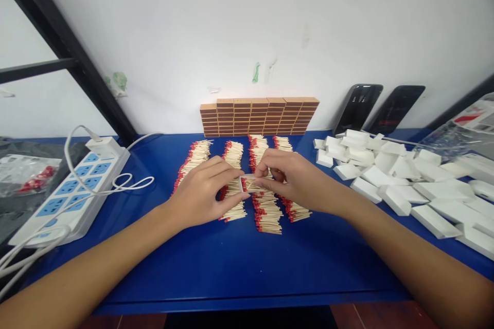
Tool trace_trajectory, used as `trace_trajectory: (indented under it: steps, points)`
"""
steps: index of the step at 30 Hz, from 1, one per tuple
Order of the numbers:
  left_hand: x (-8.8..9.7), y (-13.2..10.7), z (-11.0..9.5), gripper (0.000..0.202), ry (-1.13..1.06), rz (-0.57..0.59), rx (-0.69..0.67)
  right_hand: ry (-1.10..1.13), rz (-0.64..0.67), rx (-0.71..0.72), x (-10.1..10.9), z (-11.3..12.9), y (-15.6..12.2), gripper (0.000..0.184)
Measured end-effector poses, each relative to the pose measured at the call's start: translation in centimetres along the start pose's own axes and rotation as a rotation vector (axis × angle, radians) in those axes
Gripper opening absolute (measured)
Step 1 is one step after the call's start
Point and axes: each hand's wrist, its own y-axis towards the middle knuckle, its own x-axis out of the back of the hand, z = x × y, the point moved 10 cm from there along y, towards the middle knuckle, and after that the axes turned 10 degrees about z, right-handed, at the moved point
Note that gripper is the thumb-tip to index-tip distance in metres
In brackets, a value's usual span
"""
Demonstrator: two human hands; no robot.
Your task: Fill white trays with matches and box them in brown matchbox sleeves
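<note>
In the head view, the left hand [204, 190] grips a small white tray [243, 184] between thumb and fingers, above the match rows [269, 216] on the blue tabletop [247, 267]. The right hand [295, 180] is closed in a pinch on matchsticks [250, 183] at the tray. Print on the right-hand plastic bag [476, 118] and left-hand packet [23, 170] is too small to read.
</note>
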Motion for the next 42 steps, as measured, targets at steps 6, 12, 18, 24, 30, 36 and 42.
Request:
trace_trajectory:
  steps: [6, 12, 18, 24, 30, 36, 42]
  points:
    - [0.0, 0.1, -0.2, 0.030, 0.012, 0.004, -0.012, -0.049, -0.028, 0.031, 0.1, 0.4, -0.2, 0.015]
    - [-0.1, -0.1, 0.0, 0.031, -0.016, 0.003, -0.003, -0.028, 0.019, 0.086, -0.2, 0.5, -0.4, 0.015]
    - [0.0, 0.0, -0.3, 0.033, -0.026, -0.010, -0.012, -0.020, 0.007, 0.034, -0.4, 0.3, -0.3, 0.015]
    - [0.1, 0.0, -0.5, 0.030, -0.032, -0.015, -0.027, -0.030, -0.024, 0.050, -0.5, 0.6, -0.3, 0.016]
    - [0.0, -0.1, -0.1, 0.029, -0.052, -0.011, -0.004, 0.026, -0.006, 0.089, -0.6, 1.0, -0.2, 0.014]
    - [0.0, -0.1, 0.6, 0.032, -0.074, -0.021, 0.043, 0.045, -0.035, 0.107, 0.2, 1.1, -0.2, 0.019]
    - [0.0, -0.1, 0.7, 0.032, -0.080, -0.028, 0.059, 0.013, -0.050, 0.121, 0.6, 0.7, -0.4, 0.018]
